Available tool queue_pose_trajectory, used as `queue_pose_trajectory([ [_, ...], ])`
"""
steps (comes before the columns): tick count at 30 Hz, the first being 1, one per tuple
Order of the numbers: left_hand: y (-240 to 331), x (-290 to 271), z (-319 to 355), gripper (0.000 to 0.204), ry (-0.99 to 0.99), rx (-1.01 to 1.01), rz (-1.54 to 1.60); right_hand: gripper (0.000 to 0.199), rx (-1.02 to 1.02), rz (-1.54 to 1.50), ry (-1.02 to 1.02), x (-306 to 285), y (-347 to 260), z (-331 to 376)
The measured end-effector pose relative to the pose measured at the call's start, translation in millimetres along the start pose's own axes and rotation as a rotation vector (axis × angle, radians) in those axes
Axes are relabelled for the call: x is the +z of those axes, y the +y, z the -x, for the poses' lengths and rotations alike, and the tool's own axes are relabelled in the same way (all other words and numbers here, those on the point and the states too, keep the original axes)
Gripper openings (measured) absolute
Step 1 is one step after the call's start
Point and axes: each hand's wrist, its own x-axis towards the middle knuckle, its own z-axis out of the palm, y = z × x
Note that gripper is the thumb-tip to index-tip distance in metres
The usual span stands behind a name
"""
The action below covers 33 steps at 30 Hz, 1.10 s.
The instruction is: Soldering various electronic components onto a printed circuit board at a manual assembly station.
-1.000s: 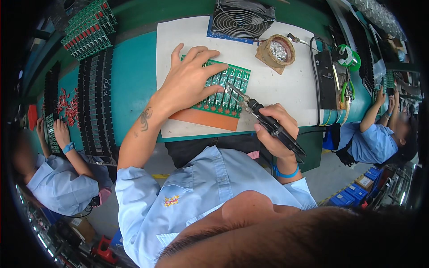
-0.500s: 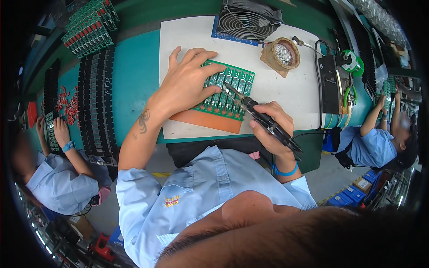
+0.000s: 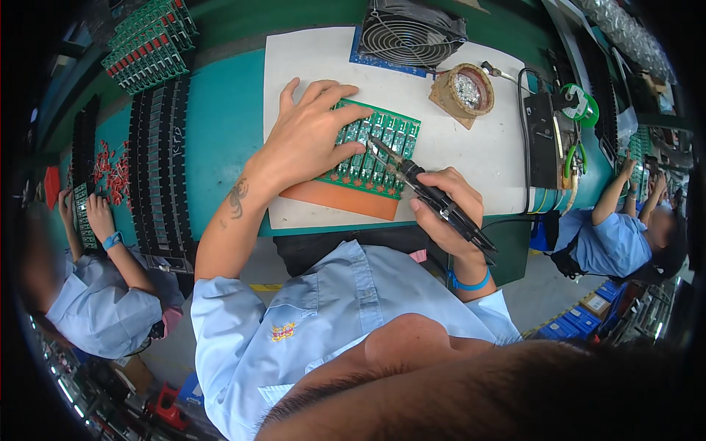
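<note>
My left hand [image 3: 309,136] lies spread over the left part of a green circuit board panel [image 3: 403,140], its fingers stretched apart and thumb tip resting on the board. Rows of small parts fill the panel, which sits on an orange-brown plate [image 3: 338,202]. In my right hand [image 3: 454,198] is a black two-tipped soldering iron [image 3: 441,202], fingers wrapped round its handle. Both tips point up and left, at the middle of the panel near my left thumb. Whether they touch the board I cannot tell.
White sheet [image 3: 309,55] under the work. Behind it stand a fan [image 3: 408,37] and a round pot [image 3: 471,88] of silvery material. Rightward: a black stand [image 3: 543,140] and green solder spool [image 3: 581,105]. Leftward: black racks [image 3: 160,162], red parts [image 3: 112,173], stacked boards [image 3: 147,55]. Co-workers sit both sides.
My hands, the soldering iron and the board keep practically the same places. At the far right, a co-worker's hand has come down slightly.
</note>
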Motion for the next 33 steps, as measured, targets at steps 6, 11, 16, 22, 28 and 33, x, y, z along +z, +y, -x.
queue_pose_trajectory([
  [6, -2.2, 1.0, 0.1, 0.044, 0.001, 0.009, 0.016, 0.04, -0.026, -0.042, 0.033, -2.1, -0.6, 4.3],
  [11, -1.6, 0.7, -0.2, 0.045, -0.009, 0.003, 0.024, 0.039, -0.017, -0.02, 0.109, -18.8, -0.6, 8.7],
  [16, -1.2, 0.8, -0.2, 0.045, -0.024, -0.001, 0.028, 0.04, 0.148, 0.075, 0.694, -15.7, 22.0, -3.8],
  [22, -1.5, 0.0, 0.5, 0.044, -0.036, -0.006, 0.044, 0.041, 0.059, -0.01, 0.405, -16.7, 5.6, 13.4],
  [28, -1.5, 0.6, 1.1, 0.043, -0.026, -0.002, 0.037, 0.038, -0.056, -0.001, 0.048, -5.9, -5.8, 11.5],
  [33, -1.7, 0.0, 1.0, 0.043, -0.025, 0.002, 0.034, 0.036, 0.019, -0.011, 0.036, -0.4, -3.0, 6.9],
])
